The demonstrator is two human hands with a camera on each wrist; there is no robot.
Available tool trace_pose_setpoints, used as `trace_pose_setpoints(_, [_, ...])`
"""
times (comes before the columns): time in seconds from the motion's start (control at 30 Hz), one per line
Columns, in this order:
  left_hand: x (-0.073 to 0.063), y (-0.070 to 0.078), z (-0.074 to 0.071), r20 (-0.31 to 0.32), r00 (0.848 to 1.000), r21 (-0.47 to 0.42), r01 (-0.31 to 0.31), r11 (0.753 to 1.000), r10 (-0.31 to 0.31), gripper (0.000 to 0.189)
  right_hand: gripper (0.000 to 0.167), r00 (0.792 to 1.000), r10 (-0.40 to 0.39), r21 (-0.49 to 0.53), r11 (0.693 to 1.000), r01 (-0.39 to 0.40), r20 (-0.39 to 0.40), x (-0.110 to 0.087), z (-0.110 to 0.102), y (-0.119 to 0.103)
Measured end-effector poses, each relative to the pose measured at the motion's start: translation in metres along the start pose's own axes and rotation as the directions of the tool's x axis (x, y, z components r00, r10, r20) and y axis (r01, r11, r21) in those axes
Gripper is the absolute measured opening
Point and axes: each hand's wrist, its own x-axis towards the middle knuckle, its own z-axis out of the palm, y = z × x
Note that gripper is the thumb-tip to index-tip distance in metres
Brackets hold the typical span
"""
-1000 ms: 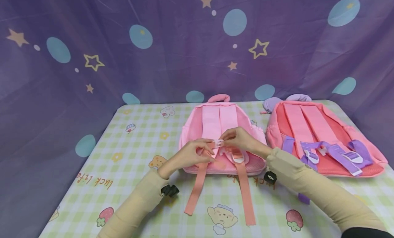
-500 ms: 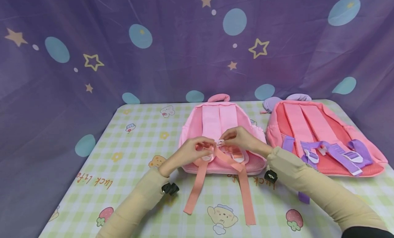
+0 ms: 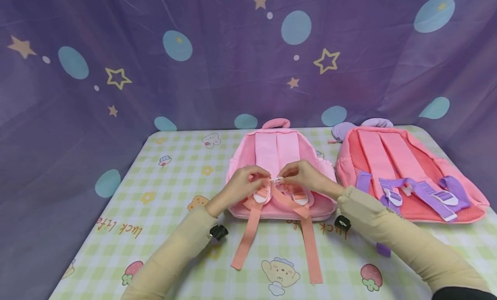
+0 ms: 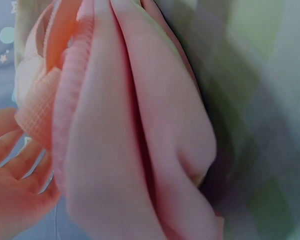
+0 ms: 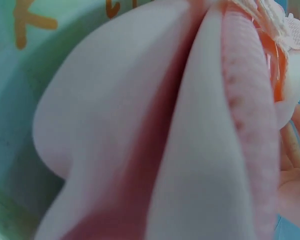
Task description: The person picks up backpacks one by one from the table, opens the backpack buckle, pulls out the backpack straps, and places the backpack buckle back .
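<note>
A light pink backpack (image 3: 267, 153) lies back side up, its padded straps facing me. Over its middle a small white buckle (image 3: 276, 179) shows between my two hands. My left hand (image 3: 243, 182) pinches the buckle's left end with thumb and fingertips, where an orange strap (image 3: 290, 203) trails down to the right. At the other end my right hand (image 3: 300, 174) pinches the buckle from the right. Both wrist views are mostly filled by the backpack's pink side; the left hand (image 4: 20, 175) and right hand (image 5: 295, 160) show only partly, their fingertips hidden behind it.
A second, coral pink backpack (image 3: 407, 162) with purple straps (image 3: 427, 194) lies close on the right. Two orange strap ends (image 3: 248, 237) hang from the light pink bag onto the checked tablecloth (image 3: 155, 231). A purple curtain (image 3: 217, 93) stands behind the table.
My left hand has shifted up and right to the buckle, uncovering the lower left strap adjuster. The orange strap end now hangs down to the right. My right hand stays nearly still.
</note>
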Motion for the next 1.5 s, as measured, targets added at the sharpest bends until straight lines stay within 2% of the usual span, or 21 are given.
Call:
trace_pose_setpoints(0.17, [0.005, -0.003, 0.001, -0.020, 0.997, 0.087, -0.071, 0.994, 0.073, 0.012, 0.011, 1.000, -0.015, -0.048, 0.999, 0.014, -0.002, -0.001, -0.001, 0.000])
trace_pose_setpoints(0.3, [0.009, -0.006, 0.001, 0.004, 0.992, 0.133, -0.126, 0.983, 0.127, 0.010, 0.011, 1.000, -0.016, -0.070, 0.997, 0.015, -0.007, -0.002, -0.001, 0.001])
trace_pose_setpoints(0.43, [0.013, -0.008, 0.001, 0.036, 0.987, 0.168, -0.159, 0.973, 0.155, 0.010, 0.010, 1.000, -0.020, -0.073, 0.997, 0.019, -0.013, -0.003, -0.001, 0.001])
trace_pose_setpoints(0.77, [0.019, -0.012, 0.003, 0.105, 0.987, 0.225, -0.140, 0.964, 0.119, 0.007, 0.011, 1.000, -0.023, -0.071, 0.997, 0.022, -0.003, -0.003, -0.001, 0.002])
trace_pose_setpoints(1.07, [0.021, -0.013, 0.006, 0.120, 0.984, 0.255, -0.156, 0.954, 0.129, 0.005, 0.011, 0.999, -0.026, -0.039, 0.999, 0.028, 0.034, -0.003, -0.003, 0.003])
trace_pose_setpoints(1.5, [0.019, -0.010, 0.007, 0.120, 0.987, 0.274, -0.138, 0.952, 0.109, 0.003, 0.013, 0.996, -0.008, -0.037, 0.999, 0.012, 0.084, -0.008, -0.006, 0.002])
